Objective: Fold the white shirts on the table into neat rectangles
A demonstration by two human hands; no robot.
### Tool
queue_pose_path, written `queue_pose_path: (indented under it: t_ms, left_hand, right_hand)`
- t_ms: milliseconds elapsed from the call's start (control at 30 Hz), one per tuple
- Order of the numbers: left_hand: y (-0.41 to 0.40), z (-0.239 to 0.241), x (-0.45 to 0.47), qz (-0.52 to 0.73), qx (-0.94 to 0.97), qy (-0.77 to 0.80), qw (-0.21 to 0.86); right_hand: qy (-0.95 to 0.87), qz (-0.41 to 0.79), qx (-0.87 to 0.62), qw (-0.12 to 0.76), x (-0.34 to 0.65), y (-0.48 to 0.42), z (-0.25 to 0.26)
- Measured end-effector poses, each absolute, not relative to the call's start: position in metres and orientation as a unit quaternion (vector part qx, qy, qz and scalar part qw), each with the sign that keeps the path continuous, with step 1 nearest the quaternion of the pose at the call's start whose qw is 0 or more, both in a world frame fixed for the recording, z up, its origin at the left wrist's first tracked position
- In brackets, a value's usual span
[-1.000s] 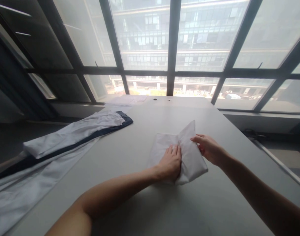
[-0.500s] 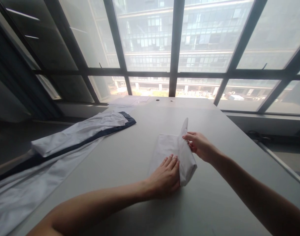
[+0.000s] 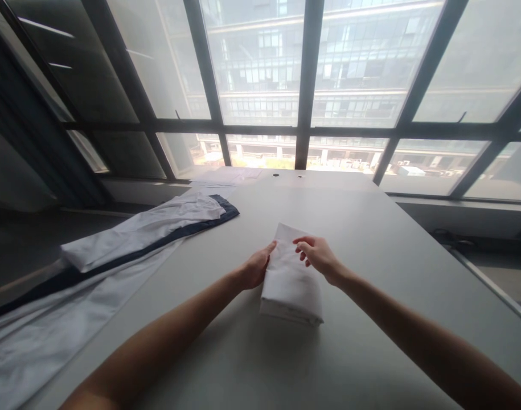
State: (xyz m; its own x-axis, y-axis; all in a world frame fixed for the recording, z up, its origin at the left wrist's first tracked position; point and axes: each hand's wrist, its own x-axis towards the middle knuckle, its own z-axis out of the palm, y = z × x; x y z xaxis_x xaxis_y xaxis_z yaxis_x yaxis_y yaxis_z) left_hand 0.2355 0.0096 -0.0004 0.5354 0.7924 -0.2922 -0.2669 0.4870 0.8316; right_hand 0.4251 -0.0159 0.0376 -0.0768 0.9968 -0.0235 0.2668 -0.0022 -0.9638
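Note:
A folded white cloth [image 3: 291, 282] lies as a compact rectangle on the grey table [image 3: 371, 239], right in front of me. My left hand [image 3: 255, 267] is at the cloth's left edge, thumb on top and fingers tucked against the side, pinching that edge. My right hand [image 3: 316, 255] hovers over the cloth's far right part. Its fingers are loosely curled and apart, the fingertips just touching the top layer, and it holds nothing.
A long white garment with a dark blue stripe [image 3: 127, 239] stretches along the table's left side and hangs off the near left edge. Sheets of paper [image 3: 226, 175] lie at the far edge beside two small holes [image 3: 288, 175]. Large windows [image 3: 307, 85] stand behind.
The raised right flap of the cloth has been folded over to the left and now lies flat. My left hand slid from on top of the cloth to its left edge. My right hand let go.

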Motion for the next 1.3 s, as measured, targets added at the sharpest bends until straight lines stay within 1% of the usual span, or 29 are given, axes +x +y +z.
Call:
queue_pose_path:
  t_ms: [67, 100, 133, 200, 267, 333, 400, 533, 600, 767, 900, 1000, 1133, 1200, 1300]
  left_hand:
    - [0.008, -0.001, 0.235, 0.338, 0.371, 0.371, 0.781]
    - [0.008, 0.0, 0.235, 0.341, 0.37, 0.384, 0.774]
    - [0.008, 0.0, 0.235, 0.344, 0.367, 0.395, 0.769]
    - [0.01, 0.0, 0.235, 0.336, 0.348, 0.413, 0.772]
    - [0.013, -0.001, 0.234, 0.308, 0.326, 0.422, 0.788]
    - [0.015, -0.003, 0.234, 0.289, 0.317, 0.424, 0.798]
    - [0.015, -0.005, 0.234, 0.293, 0.323, 0.42, 0.796]
    - [0.009, -0.007, 0.236, 0.301, 0.335, 0.428, 0.784]
    - [0.007, -0.006, 0.238, 0.301, 0.336, 0.429, 0.782]
    - [0.007, -0.007, 0.241, 0.294, 0.321, 0.434, 0.789]
    - [0.005, -0.014, 0.242, 0.304, 0.322, 0.412, 0.796]
    - [0.003, -0.016, 0.24, 0.307, 0.333, 0.401, 0.797]
    - [0.004, -0.013, 0.235, 0.255, 0.353, 0.402, 0.805]
    - [0.005, -0.011, 0.234, 0.25, 0.355, 0.413, 0.801]
    - [0.006, -0.011, 0.237, 0.249, 0.355, 0.423, 0.796]
  right_hand:
    - [-0.661, 0.314, -0.538, 0.419, 0.433, -0.03, 0.024]
    - [-0.705, 0.255, -0.519, 0.409, 0.438, -0.041, 0.018]
    - [-0.75, 0.207, -0.497, 0.384, 0.443, -0.054, 0.012]
    - [-0.823, 0.137, -0.464, 0.299, 0.452, -0.081, -0.001]
    - [-0.853, 0.086, -0.452, 0.246, 0.459, -0.105, -0.011]
    - [-0.845, 0.063, -0.478, 0.232, 0.463, -0.12, -0.018]
    - [-0.826, 0.065, -0.507, 0.237, 0.464, -0.126, -0.021]
    - [-0.835, 0.068, -0.499, 0.224, 0.461, -0.127, -0.02]
    - [-0.848, 0.027, -0.488, 0.206, 0.458, -0.129, -0.023]
    - [-0.854, -0.122, -0.482, 0.152, 0.447, -0.138, -0.038]
    - [-0.863, -0.173, -0.455, 0.132, 0.453, -0.136, -0.039]
    - [-0.885, -0.17, -0.413, 0.128, 0.478, -0.124, -0.033]
    - [-0.899, -0.145, -0.39, 0.137, 0.52, -0.109, -0.026]
    - [-0.884, -0.145, -0.421, 0.139, 0.535, -0.106, -0.025]
    - [-0.85, -0.136, -0.497, 0.113, 0.545, -0.103, -0.025]
